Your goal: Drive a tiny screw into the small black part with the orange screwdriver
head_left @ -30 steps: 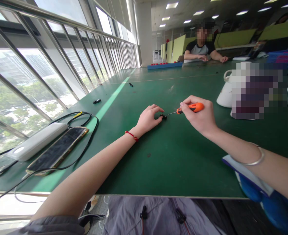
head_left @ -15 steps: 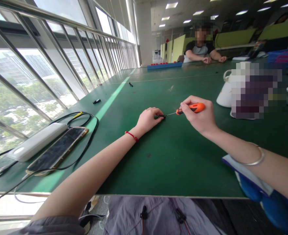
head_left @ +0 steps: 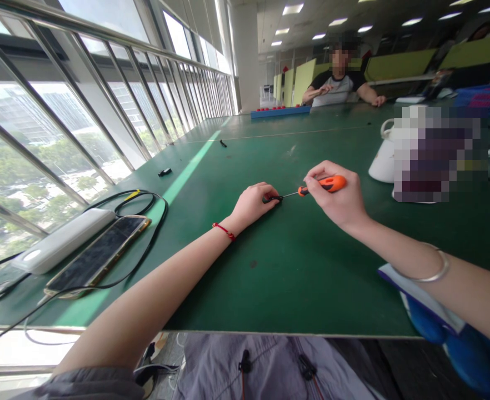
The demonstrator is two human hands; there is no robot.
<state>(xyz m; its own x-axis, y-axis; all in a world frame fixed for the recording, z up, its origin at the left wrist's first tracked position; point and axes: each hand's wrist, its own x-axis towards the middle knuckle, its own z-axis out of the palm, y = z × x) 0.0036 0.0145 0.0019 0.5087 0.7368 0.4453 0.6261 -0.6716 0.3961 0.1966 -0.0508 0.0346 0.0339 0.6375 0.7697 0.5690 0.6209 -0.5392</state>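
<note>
Between the thumb and fingers of my left hand [head_left: 253,203] is a small black part [head_left: 275,198], pinched close to the green tabletop. Its exact kind is too small to make out, and the fingers cover some of it. My right hand [head_left: 339,194] is closed around the orange and black handle of a screwdriver [head_left: 327,184]. The thin metal shaft points left, and its tip meets or nearly meets the black part.
A phone [head_left: 99,253], a white power strip [head_left: 68,239] and a looping black cable [head_left: 161,222] lie at left. Two small black pieces rest farther back. A white mug [head_left: 381,158] stands at right. Across the table [head_left: 228,289] sits a person [head_left: 339,83] near a blue tray [head_left: 280,112].
My right hand and the screwdriver handle have shifted very slightly left. My left hand stays in place. The person opposite has raised one hand toward the chest.
</note>
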